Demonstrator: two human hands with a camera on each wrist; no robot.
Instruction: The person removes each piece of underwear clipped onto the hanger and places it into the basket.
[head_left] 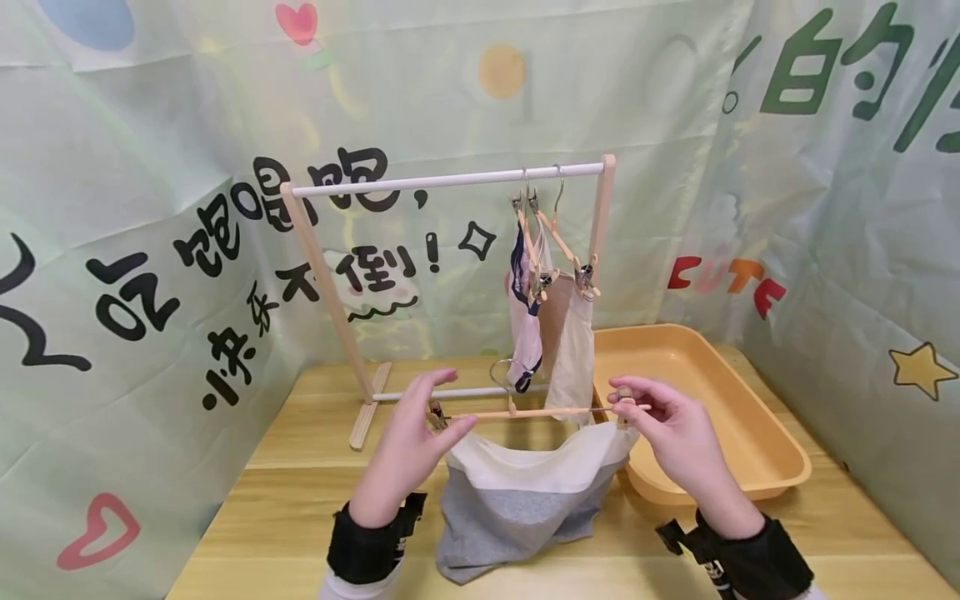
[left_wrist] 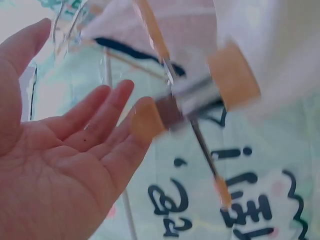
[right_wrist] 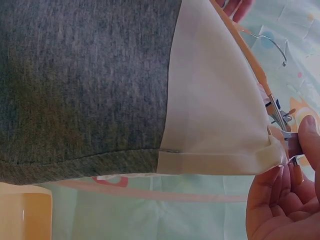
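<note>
A small white-and-grey garment (head_left: 525, 492) hangs from a wooden clip hanger (head_left: 551, 412), held low above the table in front of the rack. At the hanger's right end my right hand (head_left: 678, 421) pinches a metal clip (right_wrist: 294, 144) between thumb and fingers, and the garment's white corner meets it. My left hand (head_left: 408, 442) is around the left end, thumb spread away from the fingers. Close up in the left wrist view, its fairly straight fingers reach the wooden tab of the blurred left clip (left_wrist: 195, 100). The hanger's metal hook (head_left: 495, 371) points up.
Behind stands a wooden rack with a white top rod (head_left: 442, 181). On its right side hang a pink garment with navy trim (head_left: 527, 333) and a cream garment (head_left: 573, 358), on clip hangers. A yellow tray (head_left: 720, 408) sits at the right. Printed cloth (head_left: 225, 100) surrounds the table (head_left: 262, 508).
</note>
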